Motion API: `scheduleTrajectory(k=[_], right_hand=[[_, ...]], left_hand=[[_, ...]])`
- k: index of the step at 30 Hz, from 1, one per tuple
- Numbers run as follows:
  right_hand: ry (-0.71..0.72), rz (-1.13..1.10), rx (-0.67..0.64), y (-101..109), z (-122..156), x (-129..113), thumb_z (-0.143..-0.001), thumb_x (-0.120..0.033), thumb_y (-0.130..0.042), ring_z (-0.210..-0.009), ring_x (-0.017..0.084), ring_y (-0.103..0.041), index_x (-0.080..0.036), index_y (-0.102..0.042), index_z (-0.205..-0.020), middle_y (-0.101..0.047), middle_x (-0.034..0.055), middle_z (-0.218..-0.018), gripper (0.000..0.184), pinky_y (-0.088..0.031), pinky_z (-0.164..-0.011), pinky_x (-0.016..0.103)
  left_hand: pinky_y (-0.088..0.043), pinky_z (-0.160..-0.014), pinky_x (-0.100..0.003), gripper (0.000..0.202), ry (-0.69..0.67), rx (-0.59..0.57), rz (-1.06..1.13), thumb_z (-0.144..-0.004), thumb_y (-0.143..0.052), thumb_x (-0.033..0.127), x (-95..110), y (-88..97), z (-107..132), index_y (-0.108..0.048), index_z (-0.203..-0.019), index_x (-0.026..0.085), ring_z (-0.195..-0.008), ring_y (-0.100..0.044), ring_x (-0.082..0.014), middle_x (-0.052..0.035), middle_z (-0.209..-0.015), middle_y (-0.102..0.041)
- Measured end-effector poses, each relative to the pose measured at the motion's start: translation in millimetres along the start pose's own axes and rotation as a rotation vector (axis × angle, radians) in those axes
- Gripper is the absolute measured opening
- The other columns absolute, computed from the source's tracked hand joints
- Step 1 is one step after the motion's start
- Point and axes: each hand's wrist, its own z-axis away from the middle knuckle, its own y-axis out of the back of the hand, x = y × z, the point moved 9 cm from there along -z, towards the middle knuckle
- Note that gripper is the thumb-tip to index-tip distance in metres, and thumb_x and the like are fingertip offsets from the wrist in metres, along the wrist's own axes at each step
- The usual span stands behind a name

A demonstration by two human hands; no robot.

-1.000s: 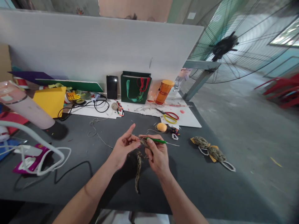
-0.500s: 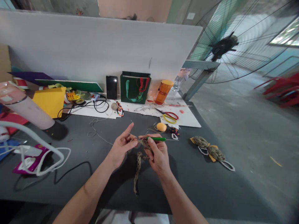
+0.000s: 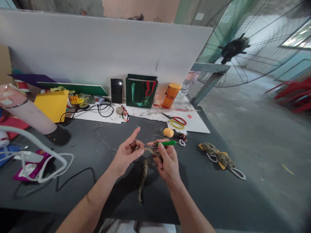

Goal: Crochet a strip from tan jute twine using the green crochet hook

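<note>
My right hand (image 3: 168,160) grips a green-handled crochet hook (image 3: 166,143), its metal tip pointing left toward the other hand. Between both hands is a strip of olive-brown crochet work (image 3: 143,181), whose loose end hangs down over the dark table. My left hand (image 3: 127,152) pinches the work between thumb and fingers, with the index finger raised. A thin grey-brown yarn (image 3: 107,144) trails from the table's left side to the left hand. Fingers partly hide the stitches at the hook tip.
Past my hands lie a yellow yarn ball (image 3: 168,132) and scissors (image 3: 177,122). Olive yarn bundles (image 3: 217,155) rest at right. A green gift bag (image 3: 141,90), a phone (image 3: 117,91) and an orange bottle (image 3: 171,95) stand behind. A white curved tube (image 3: 57,155) is at left.
My right hand and the crochet hook have shifted slightly right, away from the left hand. The left hand stays nearly in place, and the strip still hangs.
</note>
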Motion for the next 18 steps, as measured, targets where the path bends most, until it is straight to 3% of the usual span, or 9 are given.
scheduleTrajectory(k=[9,18], right_hand=[[-0.008,0.024,0.052,5.9,2.6,0.6,-0.072,-0.055,-0.081,-0.043,0.008,-0.048,-0.025,-0.058,-0.085,-0.071,-0.0009,-0.067,0.040,-0.025,-0.030,0.012],[0.017,0.009,0.017,2.4,0.0,-2.0,-0.072,-0.057,-0.080,-0.036,0.005,-0.037,-0.026,-0.058,-0.083,-0.068,-0.0040,-0.064,0.039,-0.021,-0.028,0.013]], left_hand=[[-0.042,-0.076,-0.026,0.074,-0.011,0.001,-0.024,-0.078,-0.077,0.020,3.2,-0.4,2.0,-0.053,-0.147,0.028,-0.079,-0.052,-0.0129,0.0013,-0.082,-0.062],[-0.041,-0.072,-0.026,0.074,0.004,0.026,-0.011,-0.075,-0.079,0.019,0.8,2.1,1.6,-0.055,-0.145,0.027,-0.077,-0.050,-0.0127,0.0008,-0.082,-0.063]])
